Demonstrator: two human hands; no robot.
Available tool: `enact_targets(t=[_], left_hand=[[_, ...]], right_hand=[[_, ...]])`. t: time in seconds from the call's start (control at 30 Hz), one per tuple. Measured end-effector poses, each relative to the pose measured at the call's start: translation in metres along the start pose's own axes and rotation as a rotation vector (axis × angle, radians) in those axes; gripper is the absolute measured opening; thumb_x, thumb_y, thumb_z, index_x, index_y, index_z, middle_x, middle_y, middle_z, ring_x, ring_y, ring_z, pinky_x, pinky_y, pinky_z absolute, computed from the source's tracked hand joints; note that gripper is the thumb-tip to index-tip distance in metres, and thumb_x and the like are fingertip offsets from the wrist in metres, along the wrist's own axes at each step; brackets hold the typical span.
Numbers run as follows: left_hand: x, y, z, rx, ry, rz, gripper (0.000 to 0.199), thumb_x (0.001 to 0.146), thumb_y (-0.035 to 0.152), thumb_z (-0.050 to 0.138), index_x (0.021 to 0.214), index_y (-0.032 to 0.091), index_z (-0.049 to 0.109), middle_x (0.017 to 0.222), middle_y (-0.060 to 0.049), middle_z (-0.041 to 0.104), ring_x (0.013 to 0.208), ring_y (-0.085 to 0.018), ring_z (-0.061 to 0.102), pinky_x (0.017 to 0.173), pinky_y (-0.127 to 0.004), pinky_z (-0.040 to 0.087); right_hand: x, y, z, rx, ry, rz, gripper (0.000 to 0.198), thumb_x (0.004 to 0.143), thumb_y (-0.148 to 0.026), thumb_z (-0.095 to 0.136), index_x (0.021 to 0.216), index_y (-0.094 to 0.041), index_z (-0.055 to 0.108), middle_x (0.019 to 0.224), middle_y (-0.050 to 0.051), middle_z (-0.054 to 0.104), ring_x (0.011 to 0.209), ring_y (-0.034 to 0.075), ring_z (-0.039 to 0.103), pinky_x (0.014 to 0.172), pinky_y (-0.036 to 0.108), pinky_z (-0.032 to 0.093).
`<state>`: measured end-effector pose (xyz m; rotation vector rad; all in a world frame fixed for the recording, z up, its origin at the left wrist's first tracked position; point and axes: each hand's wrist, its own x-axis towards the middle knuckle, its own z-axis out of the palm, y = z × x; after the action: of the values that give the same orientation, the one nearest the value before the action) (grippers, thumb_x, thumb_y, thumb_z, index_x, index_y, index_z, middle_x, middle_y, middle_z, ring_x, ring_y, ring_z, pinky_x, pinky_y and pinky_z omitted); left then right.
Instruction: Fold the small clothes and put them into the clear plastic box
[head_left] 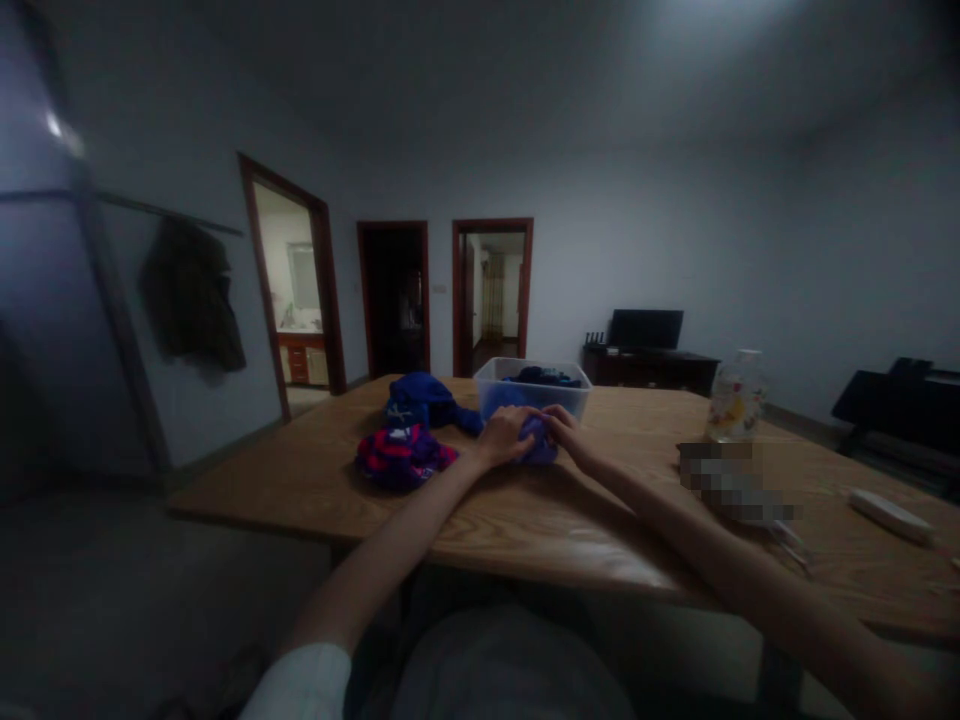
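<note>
Two hands meet on one small blue cloth (541, 442), which lies on the worktop (570, 520) just in front of the clear plastic bin (534, 396). Our left hand (504, 436) is closed over the cloth's left side; our right hand (564, 428) pinches its right edge, fingers together on the fabric.

Risk, as we judge it: the cloth is soft and bunched, so a loose pinch could let one edge slip and the bundle fall open. The bin stands directly behind the hands, and a forward push could knock it back. The light is dim, so we cannot make out seams or edges.

Left of the cloth sits a pile of red-and-blue striped fabric (403, 456), with a blue garment (420, 400) behind it, both near our left forearm. A patterned bottle (736, 398) and a white remote-like bar (891, 514) lie well apart to the right.
</note>
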<state>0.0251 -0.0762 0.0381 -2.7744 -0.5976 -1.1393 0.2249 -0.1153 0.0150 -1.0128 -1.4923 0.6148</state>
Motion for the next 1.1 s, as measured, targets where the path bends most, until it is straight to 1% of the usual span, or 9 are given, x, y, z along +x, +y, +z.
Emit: enact_targets(t=[0.17, 0.3, 0.37, 0.43, 0.53, 0.67, 0.83, 0.93, 1.1], left_hand=[[0.000, -0.002, 0.002, 0.005, 0.050, -0.091, 0.039, 0.093, 0.029, 0.063, 0.131, 0.021, 0.060, 0.122, -0.008, 0.070, 0.112, -0.025, 0.065, 0.102, -0.039, 0.049], [0.001, -0.003, 0.007, -0.026, 0.094, -0.156, 0.037, 0.093, 0.030, 0.063, 0.129, 0.023, 0.060, 0.120, -0.005, 0.070, 0.110, -0.024, 0.065, 0.102, -0.038, 0.049], [0.001, -0.004, 0.009, -0.026, 0.101, -0.181, 0.035, 0.093, 0.031, 0.064, 0.126, 0.023, 0.060, 0.117, -0.005, 0.070, 0.108, -0.024, 0.066, 0.101, -0.038, 0.049], [0.001, -0.004, 0.009, -0.020, 0.098, -0.197, 0.033, 0.092, 0.032, 0.065, 0.124, 0.023, 0.061, 0.115, -0.005, 0.070, 0.106, -0.024, 0.066, 0.100, -0.038, 0.050], [0.000, -0.003, 0.005, -0.001, 0.092, -0.171, 0.032, 0.091, 0.031, 0.065, 0.122, 0.023, 0.062, 0.112, -0.006, 0.070, 0.105, -0.025, 0.066, 0.099, -0.039, 0.050], [-0.002, -0.001, -0.001, 0.019, 0.045, -0.075, 0.033, 0.091, 0.031, 0.064, 0.123, 0.022, 0.062, 0.114, -0.007, 0.070, 0.109, -0.026, 0.065, 0.103, -0.042, 0.048], [-0.002, 0.000, -0.001, 0.027, 0.002, -0.010, 0.047, 0.088, 0.034, 0.066, 0.132, 0.023, 0.056, 0.128, -0.009, 0.065, 0.121, -0.028, 0.059, 0.107, -0.045, 0.047], [-0.001, 0.001, 0.001, 0.039, -0.036, 0.011, 0.051, 0.086, 0.035, 0.068, 0.134, 0.023, 0.055, 0.130, -0.009, 0.063, 0.122, -0.028, 0.058, 0.106, -0.044, 0.048], [0.000, 0.000, -0.002, 0.076, -0.098, 0.035, 0.057, 0.084, 0.034, 0.069, 0.138, 0.023, 0.053, 0.129, -0.009, 0.065, 0.120, -0.028, 0.059, 0.106, -0.045, 0.047]], right_hand=[[0.004, 0.006, 0.001, -0.113, -0.003, -0.088, 0.041, 0.091, -0.056, 0.060, 0.115, -0.023, 0.058, 0.092, 0.002, 0.061, 0.072, 0.017, 0.056, 0.064, 0.029, 0.048], [0.003, 0.007, 0.002, -0.202, -0.011, -0.213, 0.043, 0.091, -0.051, 0.065, 0.124, -0.024, 0.058, 0.110, 0.006, 0.066, 0.092, 0.022, 0.061, 0.076, 0.031, 0.051], [0.002, 0.006, 0.003, -0.245, -0.015, -0.248, 0.043, 0.090, -0.049, 0.067, 0.124, -0.023, 0.059, 0.107, 0.006, 0.067, 0.092, 0.023, 0.062, 0.076, 0.031, 0.051], [0.000, 0.004, 0.002, -0.308, -0.002, -0.269, 0.040, 0.090, -0.049, 0.068, 0.120, -0.022, 0.061, 0.099, 0.006, 0.068, 0.085, 0.022, 0.061, 0.073, 0.031, 0.049], [0.001, 0.005, 0.000, -0.385, -0.012, -0.286, 0.036, 0.092, -0.049, 0.064, 0.114, -0.021, 0.063, 0.093, 0.005, 0.067, 0.079, 0.020, 0.060, 0.071, 0.031, 0.048], [0.007, 0.012, -0.002, -0.360, -0.011, -0.255, 0.038, 0.088, -0.053, 0.064, 0.107, -0.019, 0.066, 0.094, 0.006, 0.069, 0.082, 0.021, 0.063, 0.073, 0.032, 0.051], [0.014, 0.019, -0.006, -0.240, 0.081, -0.115, 0.040, 0.080, -0.056, 0.063, 0.096, -0.019, 0.069, 0.093, 0.009, 0.071, 0.082, 0.024, 0.064, 0.076, 0.037, 0.054], [0.012, 0.018, -0.007, -0.174, 0.068, -0.042, 0.040, 0.080, -0.056, 0.063, 0.096, -0.020, 0.069, 0.091, 0.008, 0.070, 0.079, 0.023, 0.063, 0.072, 0.036, 0.055], [0.004, 0.010, -0.006, -0.159, 0.059, -0.025, 0.035, 0.084, -0.052, 0.063, 0.099, -0.021, 0.069, 0.091, 0.008, 0.070, 0.082, 0.023, 0.063, 0.072, 0.034, 0.055]])
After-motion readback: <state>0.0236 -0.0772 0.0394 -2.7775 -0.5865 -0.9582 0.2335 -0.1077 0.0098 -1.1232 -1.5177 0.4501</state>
